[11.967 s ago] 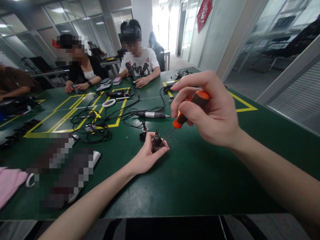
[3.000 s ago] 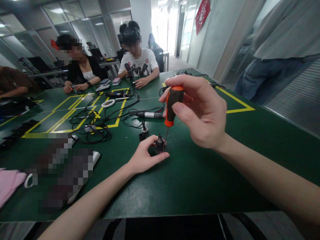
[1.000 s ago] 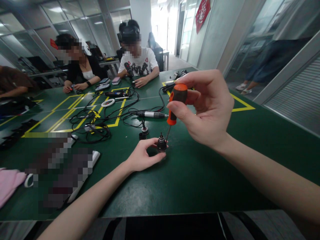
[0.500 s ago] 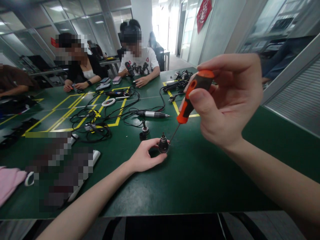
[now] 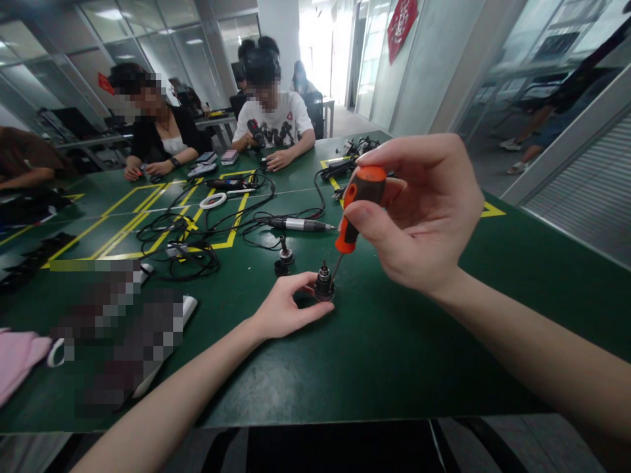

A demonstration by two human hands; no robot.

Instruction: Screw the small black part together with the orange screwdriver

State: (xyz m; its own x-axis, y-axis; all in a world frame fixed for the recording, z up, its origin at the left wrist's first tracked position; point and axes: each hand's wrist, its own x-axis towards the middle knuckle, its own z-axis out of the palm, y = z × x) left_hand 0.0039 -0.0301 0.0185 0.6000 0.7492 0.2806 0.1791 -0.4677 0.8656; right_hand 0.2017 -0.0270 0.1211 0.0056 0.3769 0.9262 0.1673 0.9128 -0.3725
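Observation:
Between thumb and fingers, my left hand (image 5: 288,307) grips a small dark round metal part (image 5: 324,286) that stands upright on the green table, a thin shaft pointing up from its top. My right hand (image 5: 424,210) is closed around the orange and dark grey handle of a screwdriver (image 5: 349,226). The screwdriver slants down, and its thin blade reaches the right side of the metal part; the exact contact of the tip is too small to make out. Just beyond the left hand stand a similar part with a shaft (image 5: 284,252) and a short black cylinder (image 5: 281,268).
Behind lies a silver and black pen-shaped tool (image 5: 300,225) with a cable. Tangled black cables (image 5: 182,253) and a white ring (image 5: 213,200) are on the left. Two blurred-out flat objects lie near my left forearm. Across the green table (image 5: 394,368) sit other people (image 5: 276,125).
My right hand has come down and to the left with the screwdriver, which now stands steeper against the metal part. The left hand keeps its grip, the part shifted slightly right.

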